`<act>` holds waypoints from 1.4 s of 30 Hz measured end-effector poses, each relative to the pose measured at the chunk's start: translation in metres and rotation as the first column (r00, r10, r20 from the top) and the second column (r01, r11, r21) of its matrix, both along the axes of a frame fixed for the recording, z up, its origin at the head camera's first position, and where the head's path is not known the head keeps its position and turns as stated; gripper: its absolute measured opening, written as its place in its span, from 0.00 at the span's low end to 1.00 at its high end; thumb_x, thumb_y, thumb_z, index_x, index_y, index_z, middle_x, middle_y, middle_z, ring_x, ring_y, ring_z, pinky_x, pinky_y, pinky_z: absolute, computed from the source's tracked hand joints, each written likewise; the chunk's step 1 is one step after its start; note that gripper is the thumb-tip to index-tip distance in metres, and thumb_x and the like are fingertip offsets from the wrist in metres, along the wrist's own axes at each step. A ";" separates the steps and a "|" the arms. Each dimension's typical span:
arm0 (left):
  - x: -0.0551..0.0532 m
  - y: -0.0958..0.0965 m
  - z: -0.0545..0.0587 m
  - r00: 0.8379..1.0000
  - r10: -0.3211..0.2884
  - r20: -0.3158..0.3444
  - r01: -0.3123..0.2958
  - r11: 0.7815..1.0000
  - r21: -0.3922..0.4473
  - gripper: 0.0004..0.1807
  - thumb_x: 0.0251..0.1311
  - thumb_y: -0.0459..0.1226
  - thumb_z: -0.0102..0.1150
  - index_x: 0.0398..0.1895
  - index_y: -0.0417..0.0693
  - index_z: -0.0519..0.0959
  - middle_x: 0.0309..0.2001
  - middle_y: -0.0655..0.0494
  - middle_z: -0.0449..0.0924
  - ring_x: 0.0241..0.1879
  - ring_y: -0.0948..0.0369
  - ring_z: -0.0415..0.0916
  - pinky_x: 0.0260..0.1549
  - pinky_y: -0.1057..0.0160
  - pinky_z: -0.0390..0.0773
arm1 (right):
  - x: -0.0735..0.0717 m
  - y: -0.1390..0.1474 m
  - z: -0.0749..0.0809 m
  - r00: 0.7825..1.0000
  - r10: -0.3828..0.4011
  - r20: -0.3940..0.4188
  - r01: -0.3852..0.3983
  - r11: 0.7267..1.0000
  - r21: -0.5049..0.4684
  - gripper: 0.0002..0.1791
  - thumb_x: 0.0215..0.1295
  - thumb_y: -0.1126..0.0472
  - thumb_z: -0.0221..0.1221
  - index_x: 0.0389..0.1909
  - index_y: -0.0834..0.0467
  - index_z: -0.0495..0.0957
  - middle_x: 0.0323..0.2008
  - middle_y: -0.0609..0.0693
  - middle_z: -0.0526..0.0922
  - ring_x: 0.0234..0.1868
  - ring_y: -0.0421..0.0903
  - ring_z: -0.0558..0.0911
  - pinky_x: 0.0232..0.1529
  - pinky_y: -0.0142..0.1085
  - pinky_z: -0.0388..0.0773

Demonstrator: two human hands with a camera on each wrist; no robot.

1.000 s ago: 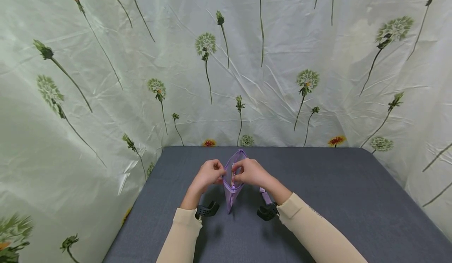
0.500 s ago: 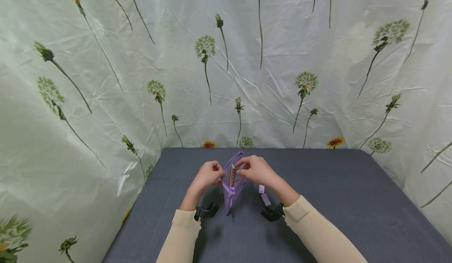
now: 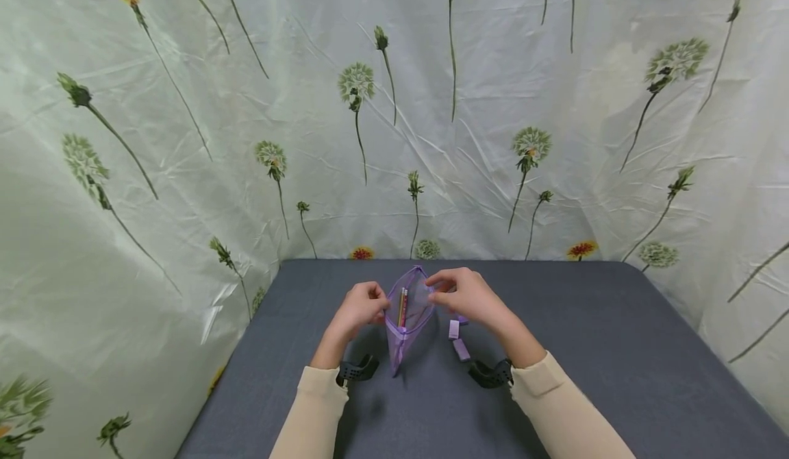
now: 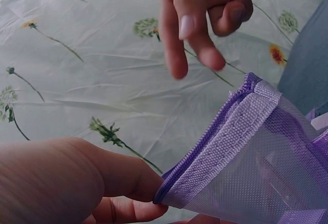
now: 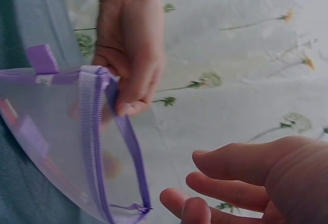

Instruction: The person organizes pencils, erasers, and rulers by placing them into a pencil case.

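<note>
The left hand [image 3: 364, 303] pinches the mesh pouch [image 3: 397, 349] between the hands; the right hand [image 3: 466, 298], fingers parted, holds nothing beside it. Gripped by just 1 hand, the pouch could tip, spilling its pencils [image 3: 403, 308] (purple blocks [image 3: 461, 350] lie near the right hand).

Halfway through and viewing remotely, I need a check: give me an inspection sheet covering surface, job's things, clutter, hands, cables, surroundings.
Surface: dark grey table, flat.
Job's things: purple mesh pouch, unzipped, mouth open; pencils inside.
Clutter: small purple blocks on the table, right of the pouch; one partly hidden by the right hand.
Hands: left hand pinches the pouch's rim; right hand empty, fingers apart, beside the mouth, not touching in the wrist views. Black wristbands on both wrists.
Cables: nothing seen.
Surroundings: pale flower-printed cloth behind and at the sides.
</note>
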State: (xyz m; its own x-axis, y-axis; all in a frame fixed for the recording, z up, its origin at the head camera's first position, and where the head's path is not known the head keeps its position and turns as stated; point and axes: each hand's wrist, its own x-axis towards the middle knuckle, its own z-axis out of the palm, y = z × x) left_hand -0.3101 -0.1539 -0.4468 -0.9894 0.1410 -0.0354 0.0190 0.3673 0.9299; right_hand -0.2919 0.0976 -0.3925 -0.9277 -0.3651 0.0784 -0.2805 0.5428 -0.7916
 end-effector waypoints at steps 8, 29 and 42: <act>0.000 0.000 0.001 1.000 0.005 -0.006 -0.005 1.000 0.010 0.04 0.63 0.31 0.60 0.32 0.39 0.76 0.33 0.46 0.77 0.27 0.55 0.79 0.36 0.48 0.85 | 0.005 0.019 -0.003 1.000 -0.004 -0.008 0.004 1.000 -0.013 0.16 0.64 0.57 0.67 0.53 0.49 0.84 0.37 0.47 0.86 0.27 0.50 0.82 0.26 0.42 0.78; 0.003 0.000 0.001 1.000 0.001 0.007 -0.001 1.000 0.018 0.04 0.64 0.31 0.59 0.32 0.40 0.76 0.35 0.44 0.78 0.27 0.55 0.78 0.38 0.45 0.84 | -0.010 0.052 -0.067 0.997 0.005 0.078 -0.009 0.999 0.052 0.17 0.61 0.64 0.68 0.51 0.61 0.83 0.29 0.49 0.84 0.21 0.45 0.79 0.23 0.39 0.77; 0.001 -0.001 -0.001 1.000 0.005 0.012 -0.005 1.000 0.026 0.04 0.64 0.31 0.58 0.32 0.39 0.76 0.36 0.44 0.77 0.28 0.54 0.80 0.36 0.50 0.85 | -0.002 0.055 -0.095 0.998 0.002 0.059 -0.012 0.988 0.155 0.14 0.56 0.66 0.70 0.45 0.60 0.84 0.19 0.47 0.78 0.18 0.42 0.76 0.22 0.36 0.72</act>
State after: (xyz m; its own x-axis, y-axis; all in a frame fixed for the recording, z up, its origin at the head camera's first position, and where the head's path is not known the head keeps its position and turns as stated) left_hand -0.3087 -0.1553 -0.4483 -0.9896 0.1367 -0.0439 0.0058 0.3435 0.9392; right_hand -0.2941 0.1526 -0.4872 -0.9264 -0.3751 -0.0342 -0.2403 0.6586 -0.7131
